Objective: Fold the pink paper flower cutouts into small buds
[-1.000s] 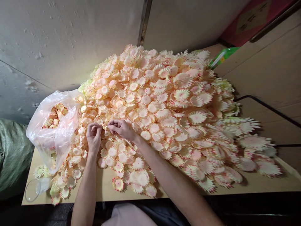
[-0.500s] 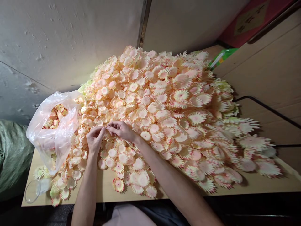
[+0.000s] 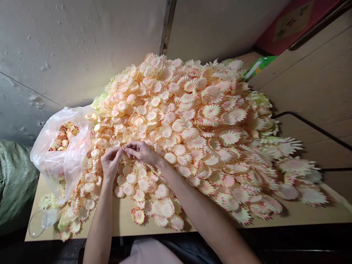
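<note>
A large heap of pale pink and cream flower-shaped pieces (image 3: 189, 113) with toothed red-tinged edges covers most of the table. Over its front left part, my left hand (image 3: 110, 159) is closed in a pinch, thumb against fingertips. My right hand (image 3: 140, 152) is pinched too, its fingertips almost meeting those of the left. Whatever lies between the fingertips is too small to make out. Left of my hands, a translucent plastic bag (image 3: 75, 161) stands open, with small curled red-and-yellow pieces (image 3: 66, 135) inside.
A clear round cup (image 3: 37, 223) lies at the table's (image 3: 132, 220) front left corner. A green woven sack (image 3: 16, 187) is at the far left. Cardboard (image 3: 310, 88) with a black bar stands at the right, and a wall rises behind the heap.
</note>
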`<state>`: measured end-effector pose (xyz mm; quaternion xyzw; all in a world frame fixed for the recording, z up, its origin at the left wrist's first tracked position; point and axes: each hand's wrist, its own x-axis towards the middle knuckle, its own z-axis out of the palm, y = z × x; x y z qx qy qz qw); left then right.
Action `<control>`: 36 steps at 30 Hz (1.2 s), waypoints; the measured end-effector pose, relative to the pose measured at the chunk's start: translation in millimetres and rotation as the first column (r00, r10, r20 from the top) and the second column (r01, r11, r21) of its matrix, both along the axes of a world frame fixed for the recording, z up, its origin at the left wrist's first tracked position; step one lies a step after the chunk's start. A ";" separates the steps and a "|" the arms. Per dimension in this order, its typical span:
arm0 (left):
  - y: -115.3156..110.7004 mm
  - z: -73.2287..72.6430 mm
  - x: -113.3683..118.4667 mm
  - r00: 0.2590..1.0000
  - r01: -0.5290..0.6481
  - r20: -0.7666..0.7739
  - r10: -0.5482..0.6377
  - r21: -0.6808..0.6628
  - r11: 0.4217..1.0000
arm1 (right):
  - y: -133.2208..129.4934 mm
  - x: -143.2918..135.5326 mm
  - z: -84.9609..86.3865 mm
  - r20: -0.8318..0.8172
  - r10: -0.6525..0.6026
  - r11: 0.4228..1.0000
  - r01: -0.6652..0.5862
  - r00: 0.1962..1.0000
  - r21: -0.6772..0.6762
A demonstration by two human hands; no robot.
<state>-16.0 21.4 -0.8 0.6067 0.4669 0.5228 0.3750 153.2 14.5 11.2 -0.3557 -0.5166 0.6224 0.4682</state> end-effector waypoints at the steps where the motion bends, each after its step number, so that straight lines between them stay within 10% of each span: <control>1: 0.0 0.2 0.0 1.000 0.000 0.001 0.000 -0.001 1.000 | 0.1 0.1 -0.2 0.003 0.000 1.000 0.000 1.000 0.001; 36: -1.1 3.8 2.6 1.000 0.005 -0.006 -0.005 0.013 1.000 | 1.9 -2.2 -5.5 -0.031 -0.029 0.999 0.030 0.999 0.017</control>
